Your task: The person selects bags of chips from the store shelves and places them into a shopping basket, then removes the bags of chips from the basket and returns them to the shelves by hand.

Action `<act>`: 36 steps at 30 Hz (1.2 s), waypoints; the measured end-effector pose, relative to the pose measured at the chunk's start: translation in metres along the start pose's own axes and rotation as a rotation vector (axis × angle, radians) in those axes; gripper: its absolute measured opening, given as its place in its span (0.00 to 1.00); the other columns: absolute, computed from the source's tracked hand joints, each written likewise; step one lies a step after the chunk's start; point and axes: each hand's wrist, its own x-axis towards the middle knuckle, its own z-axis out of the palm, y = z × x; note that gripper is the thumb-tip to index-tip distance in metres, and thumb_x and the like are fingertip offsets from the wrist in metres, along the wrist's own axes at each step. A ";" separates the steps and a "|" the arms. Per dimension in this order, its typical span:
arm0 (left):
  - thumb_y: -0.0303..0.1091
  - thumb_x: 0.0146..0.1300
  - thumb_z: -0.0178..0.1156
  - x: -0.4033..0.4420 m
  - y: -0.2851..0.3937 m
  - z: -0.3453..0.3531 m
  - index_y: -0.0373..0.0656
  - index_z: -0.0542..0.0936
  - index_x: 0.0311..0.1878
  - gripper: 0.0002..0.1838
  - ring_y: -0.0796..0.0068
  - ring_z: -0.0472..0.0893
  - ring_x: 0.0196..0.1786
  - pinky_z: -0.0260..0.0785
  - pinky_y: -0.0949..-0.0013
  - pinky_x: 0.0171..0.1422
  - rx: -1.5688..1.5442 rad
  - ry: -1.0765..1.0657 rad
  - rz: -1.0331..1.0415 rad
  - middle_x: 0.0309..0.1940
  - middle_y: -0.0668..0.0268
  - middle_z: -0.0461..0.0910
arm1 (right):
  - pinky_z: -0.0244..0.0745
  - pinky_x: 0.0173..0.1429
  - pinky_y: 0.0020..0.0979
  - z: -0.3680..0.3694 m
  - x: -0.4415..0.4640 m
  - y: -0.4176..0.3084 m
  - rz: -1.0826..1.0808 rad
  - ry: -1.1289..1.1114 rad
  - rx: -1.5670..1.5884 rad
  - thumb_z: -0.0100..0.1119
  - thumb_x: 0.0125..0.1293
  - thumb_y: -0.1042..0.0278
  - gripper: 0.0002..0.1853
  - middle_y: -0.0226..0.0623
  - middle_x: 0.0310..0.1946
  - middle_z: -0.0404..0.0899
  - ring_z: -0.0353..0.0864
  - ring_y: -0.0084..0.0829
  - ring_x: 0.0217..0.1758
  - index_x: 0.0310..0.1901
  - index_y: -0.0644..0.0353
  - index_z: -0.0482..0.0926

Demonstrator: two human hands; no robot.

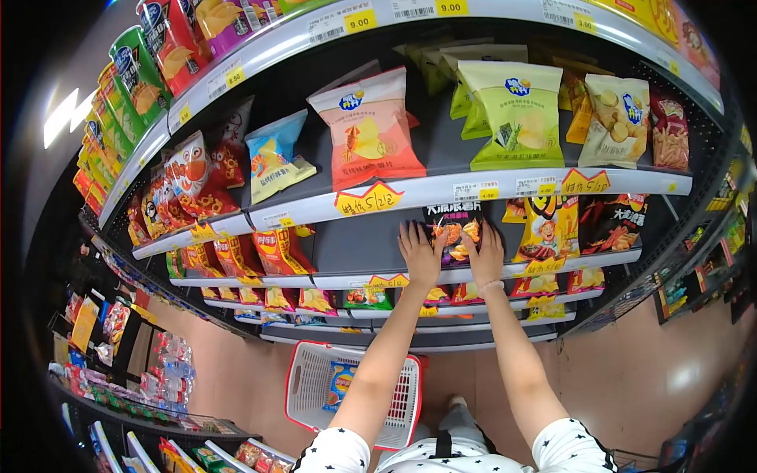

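Observation:
A black bag of chips (455,232) with orange food pictures stands upright on the second shelf from the top of the snack rack. My left hand (423,251) grips its left side, with the fingers over the front edge. On the bag's right side is my right hand (482,252), fingers pointing up and the thumb across the front. The bag's top lies partly behind the shelf lip above. To its right stand a yellow bag with a cartoon chef (550,229) and another black bag (613,225).
A white shopping basket (297,386) with a red rim stands on the floor below my left arm, holding a blue chip bag (339,385). Price-tagged shelf edges (473,189) jut out above and below my hands. Red chip bags (281,251) stand to the left.

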 end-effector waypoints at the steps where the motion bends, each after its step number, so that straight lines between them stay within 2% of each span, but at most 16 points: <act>1: 0.57 0.64 0.44 0.000 0.000 -0.001 0.24 0.66 0.57 0.38 0.46 0.49 0.69 0.40 0.49 0.70 -0.046 0.002 0.026 0.62 0.45 0.60 | 0.57 0.64 0.39 -0.001 -0.001 -0.001 0.004 -0.011 0.004 0.48 0.62 0.44 0.34 0.49 0.57 0.67 0.63 0.44 0.62 0.59 0.68 0.63; 2: 0.55 0.64 0.44 0.000 0.000 -0.002 0.25 0.68 0.56 0.36 0.45 0.50 0.69 0.41 0.48 0.70 -0.093 0.004 0.052 0.62 0.46 0.61 | 0.59 0.63 0.39 -0.002 -0.001 -0.002 0.003 -0.005 0.032 0.49 0.63 0.46 0.33 0.49 0.56 0.68 0.64 0.45 0.61 0.59 0.68 0.64; 3: 0.50 0.66 0.43 -0.001 0.005 -0.003 0.26 0.73 0.51 0.30 0.44 0.58 0.65 0.48 0.51 0.68 -0.052 0.104 0.108 0.55 0.43 0.68 | 0.61 0.61 0.38 -0.005 -0.003 -0.005 0.000 0.000 0.059 0.50 0.63 0.48 0.32 0.49 0.54 0.69 0.66 0.45 0.59 0.59 0.68 0.64; 6: 0.47 0.66 0.45 -0.005 0.012 -0.023 0.27 0.74 0.49 0.27 0.47 0.64 0.62 0.50 0.53 0.67 -0.153 0.021 0.102 0.52 0.47 0.73 | 0.63 0.59 0.37 -0.019 -0.011 -0.012 0.008 -0.114 0.291 0.50 0.64 0.52 0.29 0.50 0.51 0.72 0.68 0.47 0.57 0.58 0.68 0.64; 7: 0.41 0.65 0.48 -0.012 0.015 -0.037 0.28 0.76 0.45 0.21 0.47 0.71 0.55 0.59 0.55 0.62 -0.104 0.115 0.168 0.47 0.47 0.75 | 0.62 0.61 0.35 -0.023 -0.017 -0.014 0.009 -0.141 0.433 0.53 0.64 0.58 0.29 0.51 0.53 0.70 0.67 0.45 0.58 0.60 0.68 0.61; 8: 0.41 0.65 0.48 -0.023 0.016 -0.053 0.28 0.76 0.45 0.21 0.47 0.71 0.55 0.59 0.55 0.62 -0.096 0.116 0.162 0.47 0.47 0.75 | 0.62 0.61 0.35 -0.028 -0.027 -0.016 0.008 -0.149 0.440 0.53 0.64 0.58 0.29 0.51 0.53 0.70 0.67 0.45 0.58 0.60 0.68 0.61; 10: 0.36 0.62 0.52 -0.052 0.014 -0.085 0.30 0.75 0.44 0.16 0.46 0.74 0.48 0.65 0.56 0.53 -0.232 -0.014 0.076 0.44 0.47 0.76 | 0.59 0.64 0.34 -0.041 -0.054 -0.023 -0.096 -0.170 0.578 0.56 0.61 0.64 0.33 0.50 0.58 0.64 0.64 0.41 0.62 0.64 0.68 0.55; 12: 0.32 0.59 0.56 -0.092 0.000 -0.109 0.30 0.75 0.42 0.13 0.46 0.74 0.40 0.67 0.55 0.44 -0.309 -0.022 0.093 0.37 0.48 0.76 | 0.56 0.66 0.34 -0.057 -0.090 -0.032 0.094 -0.363 0.793 0.63 0.56 0.67 0.41 0.48 0.62 0.58 0.59 0.39 0.65 0.66 0.67 0.49; 14: 0.32 0.58 0.57 -0.142 -0.024 -0.132 0.30 0.74 0.40 0.13 0.48 0.73 0.36 0.65 0.55 0.41 -0.328 -0.053 0.141 0.32 0.50 0.74 | 0.53 0.67 0.34 -0.070 -0.131 -0.032 0.103 -0.560 0.701 0.66 0.52 0.67 0.47 0.47 0.62 0.57 0.58 0.38 0.65 0.67 0.66 0.45; 18: 0.34 0.58 0.58 -0.244 -0.067 -0.170 0.31 0.74 0.34 0.13 0.49 0.74 0.33 0.66 0.57 0.38 -0.239 -0.175 -0.002 0.29 0.50 0.75 | 0.52 0.68 0.33 -0.062 -0.221 -0.045 0.338 -0.985 0.957 0.69 0.50 0.64 0.52 0.45 0.61 0.58 0.57 0.35 0.66 0.67 0.66 0.41; 24: 0.41 0.63 0.54 -0.351 -0.145 -0.184 0.33 0.75 0.31 0.17 0.48 0.76 0.30 0.67 0.54 0.35 -0.138 -0.421 -0.503 0.25 0.48 0.76 | 0.65 0.59 0.28 0.009 -0.355 -0.053 0.771 -1.210 0.825 0.66 0.55 0.58 0.39 0.42 0.53 0.70 0.70 0.29 0.55 0.61 0.69 0.56; 25: 0.49 0.64 0.50 -0.363 -0.162 -0.181 0.32 0.76 0.33 0.24 0.44 0.77 0.36 0.67 0.53 0.38 -0.162 -0.472 -0.603 0.29 0.43 0.77 | 0.67 0.57 0.27 0.024 -0.373 -0.051 0.844 -1.232 0.758 0.65 0.55 0.58 0.37 0.41 0.50 0.72 0.72 0.27 0.52 0.60 0.69 0.59; 26: 0.49 0.64 0.50 -0.369 -0.177 -0.177 0.32 0.76 0.33 0.24 0.44 0.77 0.36 0.67 0.53 0.38 -0.167 -0.474 -0.621 0.29 0.43 0.77 | 0.69 0.54 0.27 0.034 -0.384 -0.055 0.929 -1.203 0.743 0.66 0.55 0.59 0.33 0.39 0.48 0.75 0.74 0.26 0.49 0.56 0.69 0.64; 28: 0.50 0.62 0.53 -0.381 -0.207 -0.163 0.35 0.75 0.31 0.22 0.46 0.77 0.35 0.68 0.53 0.36 -0.186 -0.602 -0.759 0.28 0.44 0.76 | 0.71 0.52 0.27 0.057 -0.397 -0.062 1.209 -1.201 0.742 0.65 0.55 0.60 0.30 0.38 0.47 0.75 0.75 0.25 0.47 0.55 0.67 0.65; 34: 0.54 0.60 0.52 -0.411 -0.286 -0.096 0.35 0.76 0.35 0.25 0.45 0.77 0.38 0.68 0.51 0.41 -0.338 -0.567 -0.793 0.30 0.45 0.78 | 0.72 0.49 0.29 0.131 -0.447 -0.034 1.210 -1.135 0.609 0.65 0.56 0.60 0.25 0.36 0.47 0.77 0.77 0.27 0.45 0.53 0.62 0.71; 36: 0.55 0.60 0.51 -0.417 -0.305 -0.071 0.35 0.77 0.37 0.27 0.46 0.77 0.41 0.68 0.52 0.45 -0.210 -0.642 -0.794 0.33 0.45 0.78 | 0.72 0.50 0.29 0.145 -0.458 -0.025 1.230 -1.045 0.588 0.65 0.55 0.59 0.26 0.36 0.47 0.77 0.77 0.27 0.46 0.53 0.62 0.71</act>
